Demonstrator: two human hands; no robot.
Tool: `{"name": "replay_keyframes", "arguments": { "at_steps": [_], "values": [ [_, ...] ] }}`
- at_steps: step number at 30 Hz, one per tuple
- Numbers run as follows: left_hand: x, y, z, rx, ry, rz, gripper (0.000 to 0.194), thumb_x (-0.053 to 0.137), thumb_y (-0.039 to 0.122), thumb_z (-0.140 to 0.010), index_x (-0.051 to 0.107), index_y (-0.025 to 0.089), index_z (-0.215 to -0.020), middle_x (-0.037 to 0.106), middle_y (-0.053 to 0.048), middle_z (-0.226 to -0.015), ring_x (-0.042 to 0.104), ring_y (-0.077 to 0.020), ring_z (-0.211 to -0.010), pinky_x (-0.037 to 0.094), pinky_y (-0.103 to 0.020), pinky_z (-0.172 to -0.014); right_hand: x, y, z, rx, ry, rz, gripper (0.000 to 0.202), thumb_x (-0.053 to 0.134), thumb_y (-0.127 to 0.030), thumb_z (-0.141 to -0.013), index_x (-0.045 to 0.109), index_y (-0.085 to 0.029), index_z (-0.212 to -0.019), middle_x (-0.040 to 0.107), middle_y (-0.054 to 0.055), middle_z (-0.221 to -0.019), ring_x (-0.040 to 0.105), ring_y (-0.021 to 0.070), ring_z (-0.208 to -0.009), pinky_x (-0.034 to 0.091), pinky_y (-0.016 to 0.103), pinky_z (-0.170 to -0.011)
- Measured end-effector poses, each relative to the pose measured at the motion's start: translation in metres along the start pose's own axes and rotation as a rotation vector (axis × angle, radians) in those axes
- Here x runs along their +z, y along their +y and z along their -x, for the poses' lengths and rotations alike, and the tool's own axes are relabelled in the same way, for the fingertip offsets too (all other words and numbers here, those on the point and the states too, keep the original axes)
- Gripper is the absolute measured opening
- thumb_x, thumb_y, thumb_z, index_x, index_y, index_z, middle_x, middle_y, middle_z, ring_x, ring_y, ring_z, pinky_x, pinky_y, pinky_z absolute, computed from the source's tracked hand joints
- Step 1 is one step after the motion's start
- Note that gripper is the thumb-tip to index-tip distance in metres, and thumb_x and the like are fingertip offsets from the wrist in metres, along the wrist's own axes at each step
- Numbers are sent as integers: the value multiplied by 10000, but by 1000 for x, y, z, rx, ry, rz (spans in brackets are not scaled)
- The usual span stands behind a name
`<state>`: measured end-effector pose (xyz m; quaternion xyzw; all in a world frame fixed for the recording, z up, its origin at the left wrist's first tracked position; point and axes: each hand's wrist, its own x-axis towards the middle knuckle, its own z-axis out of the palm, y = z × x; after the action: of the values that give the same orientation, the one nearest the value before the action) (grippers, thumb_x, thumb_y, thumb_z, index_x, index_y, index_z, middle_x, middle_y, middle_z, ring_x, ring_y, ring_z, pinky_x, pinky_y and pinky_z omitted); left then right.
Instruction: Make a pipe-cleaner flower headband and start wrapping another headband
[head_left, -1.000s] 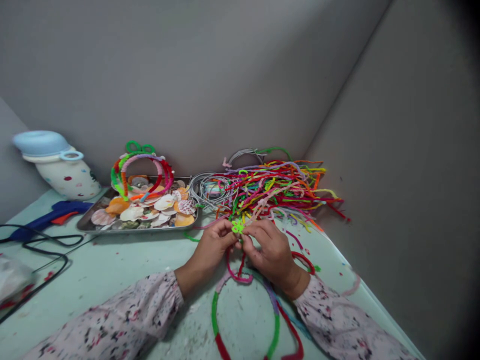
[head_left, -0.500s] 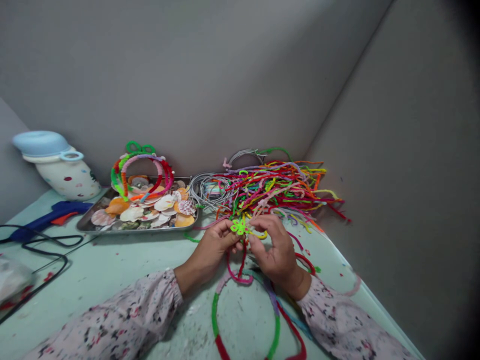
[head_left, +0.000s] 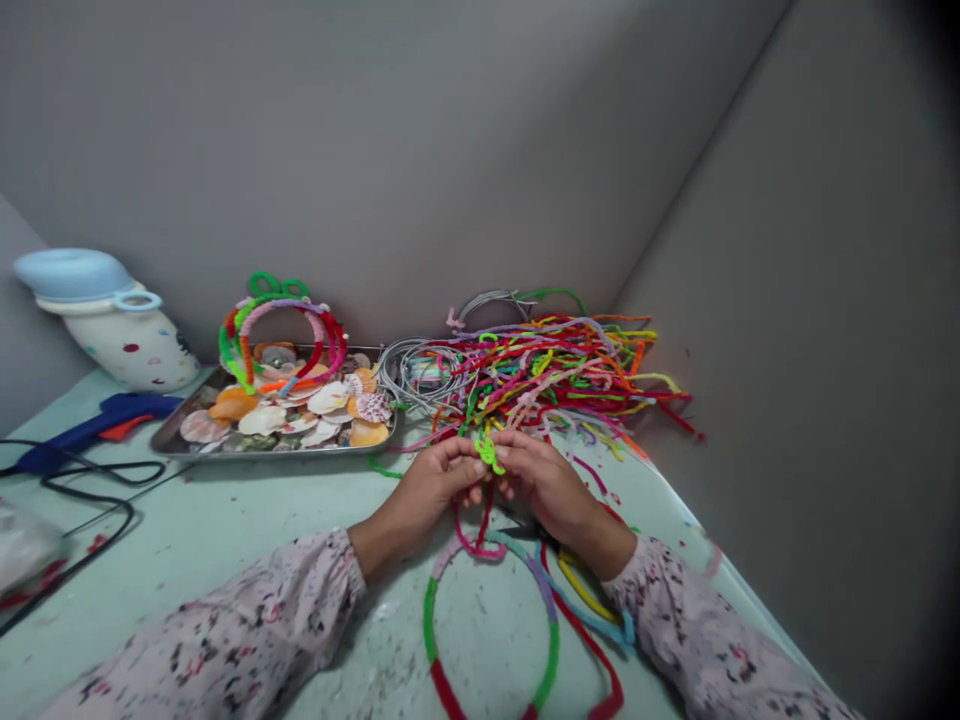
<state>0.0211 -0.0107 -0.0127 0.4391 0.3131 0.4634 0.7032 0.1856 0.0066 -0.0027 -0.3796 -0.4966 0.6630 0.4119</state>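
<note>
Between my two hands is a small lime-green pipe-cleaner flower (head_left: 489, 455), seen partly edge-on. My left hand (head_left: 439, 478) pinches its left side between thumb and fingers. The fingertips of my right hand (head_left: 546, 488) close on its right side. Below the hands, a ring of multicoloured pipe cleaners (head_left: 430, 625) lies on the table, in green, red, pink and purple sections. A curled pink and red pipe cleaner (head_left: 484, 550) rests at the top of that ring. Dark scissors (head_left: 523, 532) lie partly hidden under my right hand.
Behind my hands spreads a heap of colourful pipe cleaners (head_left: 570, 370) beside coiled grey wire (head_left: 420, 375). A metal tray (head_left: 277, 455) holds seashells, with pipe-cleaner headbands (head_left: 281, 310) on top. Further left are a blue glue gun (head_left: 97, 425), its black cord (head_left: 90, 490) and a white bottle (head_left: 124, 340).
My right hand has closed in from a looser pose and now grips the flower too. The flower has turned from facing me to nearly edge-on. My right forearm has shifted slightly right.
</note>
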Motion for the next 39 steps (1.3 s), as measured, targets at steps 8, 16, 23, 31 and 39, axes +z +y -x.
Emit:
{"name": "replay_keyframes", "arguments": {
  "at_steps": [8, 16, 23, 31, 39],
  "values": [
    [-1, 0, -1, -54, -6, 46, 138, 588, 261, -844, 580, 130, -886, 607, -36, -788, 532, -72, -558, 369, -200, -516, 0, -5, 0, 97, -42, -216, 92, 652, -212, -751, 617, -159, -818, 592, -3, -684, 498, 71, -552, 366, 172, -505],
    [-1, -4, -2, -23, 20, -60, 149, 615, 272, -829, 584, 134, -877, 609, -16, -688, 511, -72, -547, 378, -197, -530, 1, -3, 0, 120, -31, -209, 85, 662, -207, -746, 607, -157, -787, 544, -34, -616, 478, 53, -495, 370, 160, -472],
    [2, -1, -1, 37, 57, -109, 170, 678, 264, -782, 606, 132, -861, 628, -12, -726, 518, -74, -576, 390, -205, -561, 4, -3, 2, 98, -22, -154, 84, 651, -221, -761, 604, -161, -798, 556, -29, -641, 502, 60, -524, 382, 159, -472],
    [1, 1, -1, -21, -60, -42, 206, 622, 311, -833, 646, 121, -912, 612, -33, -759, 474, -64, -575, 332, -198, -542, 0, -12, 2, 44, -27, -142, 216, 611, -371, -819, 634, -164, -877, 598, -3, -698, 542, 89, -553, 409, 198, -489],
    [-2, -2, -2, -54, -43, -22, 203, 635, 328, -824, 616, 133, -877, 604, -34, -709, 476, -71, -559, 336, -202, -543, 3, -18, 5, 72, -58, -30, 150, 677, -282, -739, 625, -155, -802, 607, -2, -689, 529, 87, -562, 387, 200, -506]
  ]
}}
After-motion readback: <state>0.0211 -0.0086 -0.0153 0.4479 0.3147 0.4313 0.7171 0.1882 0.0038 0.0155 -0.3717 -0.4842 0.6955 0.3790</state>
